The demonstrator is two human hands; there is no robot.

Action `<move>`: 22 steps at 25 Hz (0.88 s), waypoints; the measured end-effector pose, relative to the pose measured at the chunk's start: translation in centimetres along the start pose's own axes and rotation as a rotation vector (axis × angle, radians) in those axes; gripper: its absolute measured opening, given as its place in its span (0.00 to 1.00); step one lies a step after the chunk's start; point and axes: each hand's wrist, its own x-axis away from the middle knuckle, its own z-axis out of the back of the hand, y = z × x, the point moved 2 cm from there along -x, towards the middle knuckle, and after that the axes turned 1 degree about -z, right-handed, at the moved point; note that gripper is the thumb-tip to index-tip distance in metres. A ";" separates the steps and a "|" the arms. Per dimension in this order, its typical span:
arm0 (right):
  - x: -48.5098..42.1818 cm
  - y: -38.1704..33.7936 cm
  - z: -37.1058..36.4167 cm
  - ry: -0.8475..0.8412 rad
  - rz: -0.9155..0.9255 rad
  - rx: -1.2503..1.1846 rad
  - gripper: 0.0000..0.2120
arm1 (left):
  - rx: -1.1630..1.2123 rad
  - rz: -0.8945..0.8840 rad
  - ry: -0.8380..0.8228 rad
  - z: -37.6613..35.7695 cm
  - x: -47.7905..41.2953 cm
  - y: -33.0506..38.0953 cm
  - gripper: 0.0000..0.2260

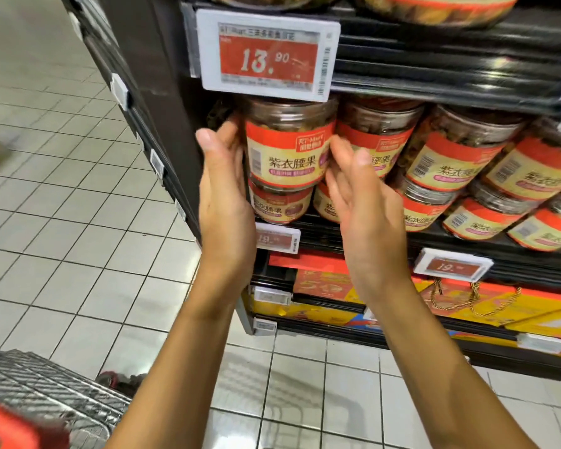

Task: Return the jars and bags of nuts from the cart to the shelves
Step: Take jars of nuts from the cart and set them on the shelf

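"Since we read from the left, what do we meet first?"

"Our wire cart [46, 384], low in the corner, with something red [10, 426] in it that is too blurred for us to name. Then our left hand [222, 196], fingers straight, laid flat along the left flank of the jar [289, 147]."

"And the jar itself?"

"It is at the left end of the middle shelf [531, 267], upright on top of a lower jar [282, 205] and just under the big price tag [268, 55]. Our right hand [363, 209] is spread flat at its right side, fingers straight, in front of the neighbouring jar [379, 137]. Neither hand curls round anything. Whether the palms press the plastic or are just off it, we cannot tell."

"What could go wrong?"

"We judge the perch to be the risk. The jar rests on a single lid, so if we draw our hands off unevenly it could tip forward off the shelf. It could also lean right and nudge the stacked row [454, 157], which looks tilted in this wide view."

"Anything legible?"

"The label's large characters read 紫衣腰果 on cream under an orange band. The small logo above them is too blurred for us. The tag overhead reads 13.90, and the lower tag [452, 265] to the right begins with 19."
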 end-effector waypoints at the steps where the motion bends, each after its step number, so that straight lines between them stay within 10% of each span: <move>1: -0.6 0.5 -0.1 -0.007 -0.022 0.079 0.26 | -0.058 0.006 -0.038 0.1 -0.6 -0.5 0.25; 22: 0.3 2.2 1.0 0.100 -0.075 0.156 0.21 | -0.316 0.059 0.049 2.4 2.8 -1.7 0.17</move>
